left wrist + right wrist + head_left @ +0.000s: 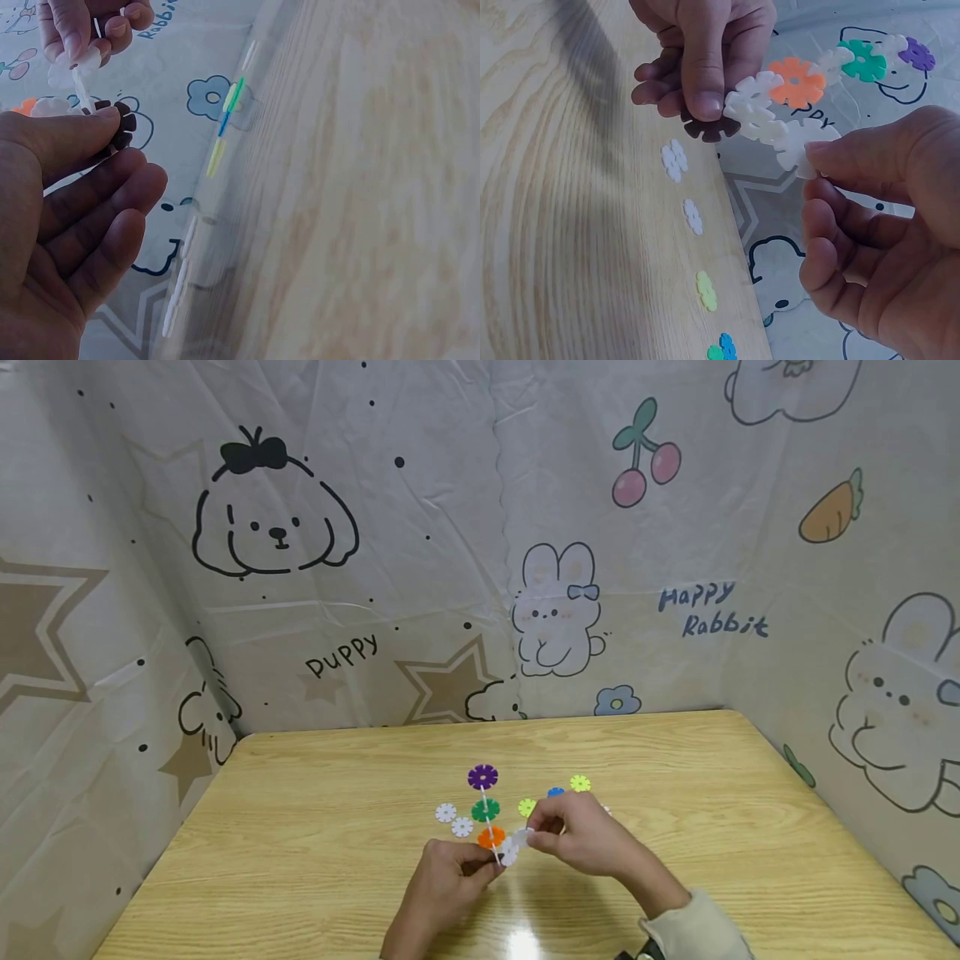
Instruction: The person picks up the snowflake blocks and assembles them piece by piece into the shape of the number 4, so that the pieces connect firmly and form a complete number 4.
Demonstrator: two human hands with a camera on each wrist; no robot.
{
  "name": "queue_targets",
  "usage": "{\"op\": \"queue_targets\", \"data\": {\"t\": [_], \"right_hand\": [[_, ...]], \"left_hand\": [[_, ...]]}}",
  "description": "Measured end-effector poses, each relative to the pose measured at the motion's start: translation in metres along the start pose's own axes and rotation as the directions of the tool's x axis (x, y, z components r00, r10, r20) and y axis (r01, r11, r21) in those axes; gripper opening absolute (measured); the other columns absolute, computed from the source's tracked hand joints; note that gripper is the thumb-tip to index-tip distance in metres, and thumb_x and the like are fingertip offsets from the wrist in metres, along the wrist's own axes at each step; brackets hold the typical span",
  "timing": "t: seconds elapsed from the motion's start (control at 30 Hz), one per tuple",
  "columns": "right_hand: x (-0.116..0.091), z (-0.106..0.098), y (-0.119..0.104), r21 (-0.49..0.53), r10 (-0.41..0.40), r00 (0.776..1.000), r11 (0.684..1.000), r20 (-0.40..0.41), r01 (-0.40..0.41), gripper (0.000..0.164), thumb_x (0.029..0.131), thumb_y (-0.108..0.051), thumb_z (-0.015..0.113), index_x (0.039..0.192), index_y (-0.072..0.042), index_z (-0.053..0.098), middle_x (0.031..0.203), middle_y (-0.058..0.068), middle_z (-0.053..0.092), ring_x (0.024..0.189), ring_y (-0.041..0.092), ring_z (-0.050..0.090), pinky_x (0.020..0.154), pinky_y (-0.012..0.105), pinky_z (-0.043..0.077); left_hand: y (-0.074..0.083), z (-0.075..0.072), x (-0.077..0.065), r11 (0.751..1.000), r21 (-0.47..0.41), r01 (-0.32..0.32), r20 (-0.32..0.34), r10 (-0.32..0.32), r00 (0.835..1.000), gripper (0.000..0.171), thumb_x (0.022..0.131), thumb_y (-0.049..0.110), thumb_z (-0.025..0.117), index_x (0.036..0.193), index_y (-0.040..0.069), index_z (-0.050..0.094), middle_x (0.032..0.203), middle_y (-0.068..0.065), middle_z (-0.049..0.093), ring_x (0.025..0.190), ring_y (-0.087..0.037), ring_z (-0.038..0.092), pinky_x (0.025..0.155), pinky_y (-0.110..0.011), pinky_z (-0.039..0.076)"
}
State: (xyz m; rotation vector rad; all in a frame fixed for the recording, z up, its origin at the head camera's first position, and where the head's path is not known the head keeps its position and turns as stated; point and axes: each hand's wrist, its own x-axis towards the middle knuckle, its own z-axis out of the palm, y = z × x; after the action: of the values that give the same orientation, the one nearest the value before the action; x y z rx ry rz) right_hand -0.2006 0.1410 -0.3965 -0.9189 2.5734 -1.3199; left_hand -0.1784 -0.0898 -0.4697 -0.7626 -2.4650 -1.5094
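A chain of slotted plastic flower discs is held up between the two hands. It runs from a purple disc [482, 777] through a green disc [485, 811] and an orange disc [796, 82], with white discs [759, 105] linked among them. My left hand [453, 878] pinches a dark brown disc [714, 130] at the near end, thumb on top. Between thumb and forefinger, my right hand [583, 833] grips a white disc [799, 146] by its edge. The opposite edge of that disc meets the white discs beside the brown one.
Two white discs [446, 812] lie on the wooden table [300, 860] left of the chain. Behind the right hand are yellow discs [580, 783], a blue disc [556, 792] and a green disc [715, 352]. A printed cloth [450, 527] hangs around the table's back and sides.
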Motion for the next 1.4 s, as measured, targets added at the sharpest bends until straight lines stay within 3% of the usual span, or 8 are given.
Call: {"op": "queue_targets", "data": {"t": [0.63, 0.77, 1.03, 1.17, 1.4], "right_hand": [[-0.001, 0.012, 0.002, -0.085, -0.042, 0.998, 0.996, -0.054, 0.037, 0.01, 0.088, 0.001, 0.071, 0.081, -0.006, 0.074, 0.068, -0.005, 0.063, 0.057, 0.004, 0.051, 0.051, 0.025, 0.048], [0.0, 0.014, 0.002, -0.127, -0.075, 0.996, 0.99, -0.058, 0.067, 0.013, 0.086, 0.004, 0.071, 0.079, -0.006, 0.074, 0.065, -0.009, 0.06, 0.055, 0.002, 0.048, 0.048, 0.023, 0.045], [0.004, 0.019, 0.001, -0.234, -0.181, 0.981, 0.959, -0.063, 0.162, 0.019, 0.08, 0.01, 0.07, 0.07, -0.007, 0.07, 0.06, -0.012, 0.052, 0.052, -0.002, 0.039, 0.046, 0.018, 0.037], [0.004, 0.02, 0.001, -0.216, -0.172, 0.983, 0.964, -0.064, 0.155, 0.015, 0.08, 0.009, 0.071, 0.074, -0.005, 0.073, 0.063, -0.01, 0.056, 0.053, -0.001, 0.043, 0.047, 0.02, 0.041], [0.001, 0.019, 0.003, -0.092, -0.074, 0.997, 0.993, -0.032, 0.071, 0.013, 0.088, -0.002, 0.073, 0.079, -0.011, 0.069, 0.067, -0.011, 0.057, 0.06, 0.003, 0.051, 0.053, 0.024, 0.047]], "left_hand": [[0.001, 0.001, 0.0, 0.996, 0.057, -0.064, -0.024, 0.065, 0.998, 0.006, 0.084, 0.003, 0.078, 0.079, 0.006, 0.08, 0.071, 0.005, 0.07, 0.056, 0.006, 0.051, 0.047, -0.019, 0.046], [0.001, 0.001, 0.0, 0.994, 0.075, -0.084, -0.029, 0.086, 0.996, 0.009, 0.083, 0.001, 0.078, 0.077, 0.007, 0.079, 0.069, 0.006, 0.069, 0.055, 0.006, 0.049, 0.045, -0.017, 0.044], [0.004, -0.002, 0.0, 0.995, 0.075, -0.063, -0.005, 0.063, 0.998, 0.009, 0.084, 0.001, 0.078, 0.078, 0.007, 0.08, 0.07, 0.005, 0.07, 0.054, 0.004, 0.049, 0.045, -0.018, 0.043], [0.003, -0.003, 0.0, 0.996, 0.087, -0.037, 0.001, 0.037, 0.999, 0.009, 0.084, 0.001, 0.078, 0.077, 0.007, 0.08, 0.07, 0.007, 0.069, 0.055, 0.003, 0.049, 0.046, -0.019, 0.044], [0.0, -0.003, 0.0, 0.999, 0.038, -0.022, 0.0, 0.022, 1.0, 0.005, 0.086, 0.004, 0.077, 0.083, 0.006, 0.08, 0.074, 0.005, 0.071, 0.058, 0.003, 0.053, 0.05, -0.02, 0.048]]}}
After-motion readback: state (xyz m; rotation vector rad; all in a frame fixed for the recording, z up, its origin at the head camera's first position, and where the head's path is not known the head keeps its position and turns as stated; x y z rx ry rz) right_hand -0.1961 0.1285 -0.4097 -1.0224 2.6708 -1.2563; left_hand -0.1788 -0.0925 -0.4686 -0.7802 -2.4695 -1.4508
